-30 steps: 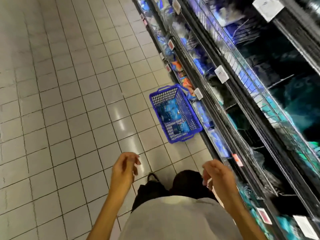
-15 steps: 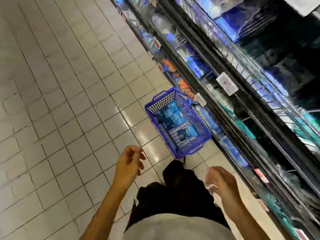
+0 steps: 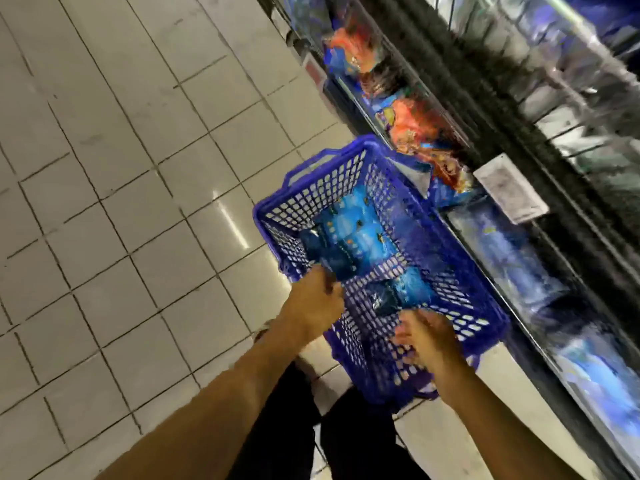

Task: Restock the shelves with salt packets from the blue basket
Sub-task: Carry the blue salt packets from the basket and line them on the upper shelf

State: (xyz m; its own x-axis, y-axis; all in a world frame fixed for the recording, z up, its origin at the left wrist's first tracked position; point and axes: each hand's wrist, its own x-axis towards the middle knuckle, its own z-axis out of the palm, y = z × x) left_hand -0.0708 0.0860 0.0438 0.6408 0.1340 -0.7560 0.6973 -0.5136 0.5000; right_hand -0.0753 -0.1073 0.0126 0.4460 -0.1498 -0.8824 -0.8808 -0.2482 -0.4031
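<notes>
blue basket (image 3: 450, 299): perforated, on floor beside shelves | salt packets (image 3: 360, 237): blue, lying inside

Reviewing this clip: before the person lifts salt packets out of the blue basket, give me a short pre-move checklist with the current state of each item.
1. Blue basket within reach, on the floor beside the shelves: ok.
2. Salt packets left in the basket: ok, several blue ones lie on its bottom.
3. Left hand at a packet: ok, it is over the dark blue packet by the left wall.
4. Left hand's grip closed: cannot tell, blurred.
5. Right hand holding a packet: cannot tell; it is over the near end, blurred.
6. Free shelf slot: cannot tell.
</notes>
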